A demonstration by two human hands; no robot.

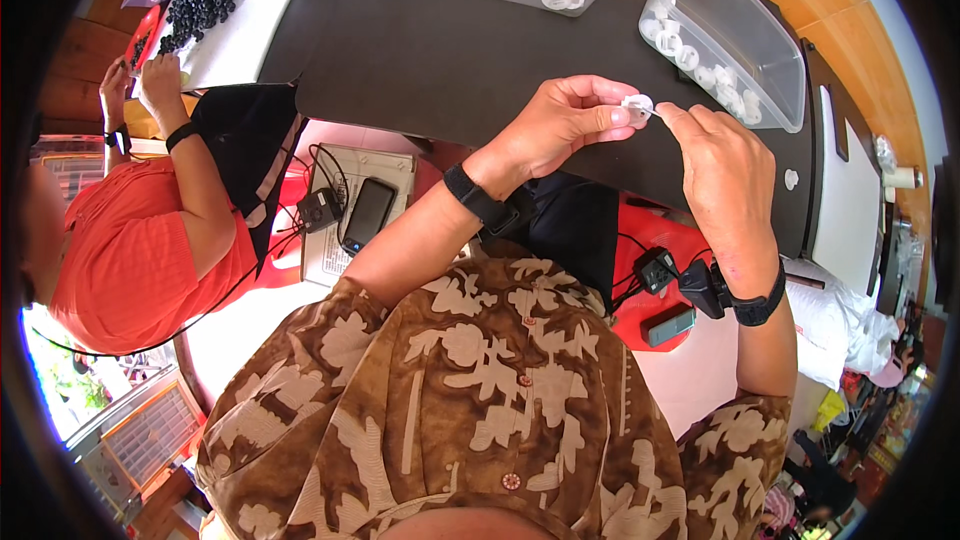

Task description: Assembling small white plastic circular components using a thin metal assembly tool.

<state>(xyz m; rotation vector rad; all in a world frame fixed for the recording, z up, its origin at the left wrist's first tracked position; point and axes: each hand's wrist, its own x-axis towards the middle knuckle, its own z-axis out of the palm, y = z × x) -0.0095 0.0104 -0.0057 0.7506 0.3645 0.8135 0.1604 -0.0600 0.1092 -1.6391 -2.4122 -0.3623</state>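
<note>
Above the table (450, 50), left hand (553, 128) pinches rounded white part (636, 103); right hand (728, 168), thin rod (650, 111)

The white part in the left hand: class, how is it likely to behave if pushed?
The white part, pinched by the left hand, shows no bending, so it is probably stiff. It is small and apparently plastic, so likely light. Its rounded outline suggests it might roll if set on edge on the table.
</note>
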